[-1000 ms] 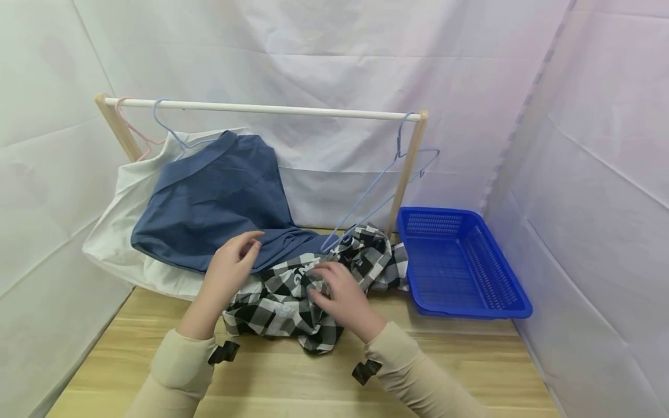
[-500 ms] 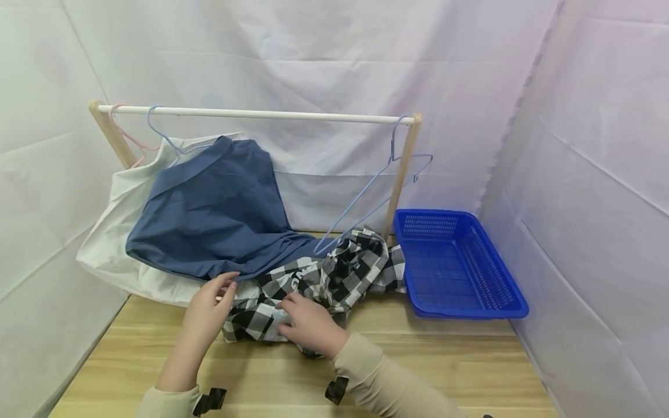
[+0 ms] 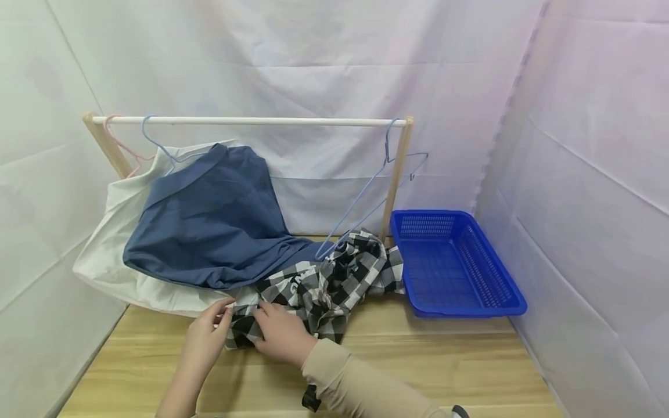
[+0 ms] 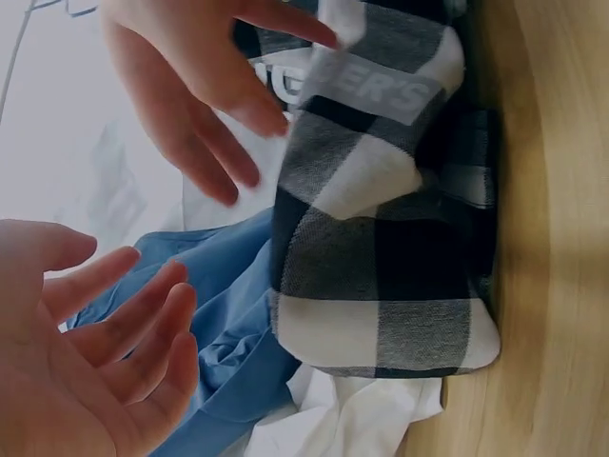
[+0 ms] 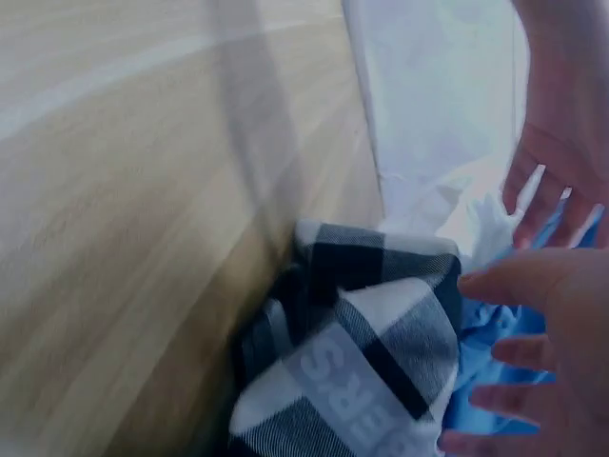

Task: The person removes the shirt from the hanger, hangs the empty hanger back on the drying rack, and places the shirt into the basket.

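Checked shirt crumpled at lower centre of the head view, on the tabletop, its near-left corner between both hands. Left hand at lower left of centre, fingertips at the shirt's left edge; in the left wrist view fingers spread and relaxed at lower left of the frame, gripping nothing, just beside the shirt. Right hand just right of it, laid on the shirt's near corner; fingers fairly straight at the right edge of the right wrist view, beside the checked cloth, no plain grip visible. Printed lettering on a pale band of the shirt in both wrist views.

Blue garment left of centre, draped from a hanger on the rail, lower hem touching the shirt's upper left. White garment behind and below the blue one, hem reaching the tabletop just left of the left hand. Pink hanger at the rail's left end. Pale blue hanger at the rail's right end, hanging slanted, lower end down at the shirt's top. Blue basket right of centre on the tabletop, just beside the shirt's right end. White sheeting across the background and both sides.
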